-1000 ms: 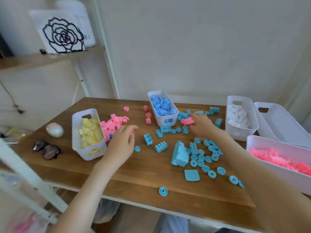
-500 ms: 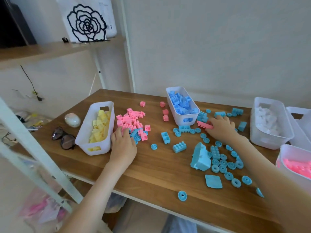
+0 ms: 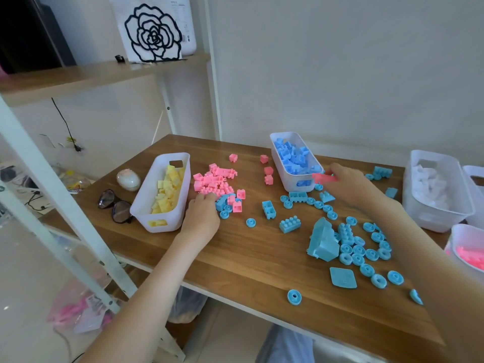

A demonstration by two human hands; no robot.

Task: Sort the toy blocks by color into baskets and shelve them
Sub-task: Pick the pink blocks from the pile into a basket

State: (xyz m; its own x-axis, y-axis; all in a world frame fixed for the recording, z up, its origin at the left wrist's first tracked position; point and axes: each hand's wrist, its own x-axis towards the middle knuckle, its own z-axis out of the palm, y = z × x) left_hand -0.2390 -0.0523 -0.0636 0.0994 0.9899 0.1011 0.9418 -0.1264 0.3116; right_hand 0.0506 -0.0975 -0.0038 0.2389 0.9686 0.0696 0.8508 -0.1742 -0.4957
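Pink sorting is advancing: the right grip (image 3: 348, 187) is lifting a pinched pink block (image 3: 325, 177) off the counter (image 3: 248, 258) while the left grip (image 3: 201, 218), hold unclear, is reaching the pink pile (image 3: 214, 183).

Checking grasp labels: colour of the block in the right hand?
Pink; block in right hand, head view.

One wide-angle camera, worn on the person's head, looks forward and down over the wooden table (image 3: 235, 271) from its near edge; it sits close, with both forearms crossing the bottom edge and the left hand (image 3: 201, 218) and right hand (image 3: 348, 184) mid-frame; wall and shelf (image 3: 104, 72) fill the top, beyond the far edge.
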